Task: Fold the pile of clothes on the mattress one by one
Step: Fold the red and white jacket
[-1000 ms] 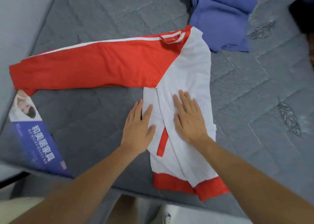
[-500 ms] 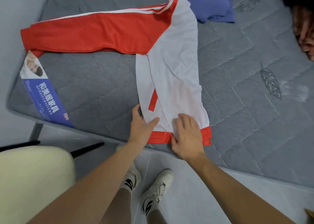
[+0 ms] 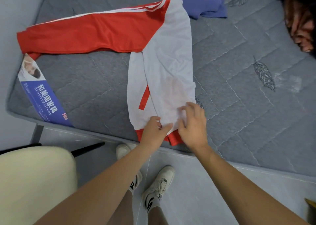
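Now two hands (image 3: 153, 130) (image 3: 193, 125), one jacket (image 3: 164, 67), one mattress (image 3: 248, 113)

A cream cushion (image 3: 32, 178) sits near white sneakers (image 3: 159, 182) on the pale floor (image 3: 196, 190).

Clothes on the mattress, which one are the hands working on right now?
The red and white jacket, spread flat with both hands at its red hem. The blue garment lies untouched at the far edge.
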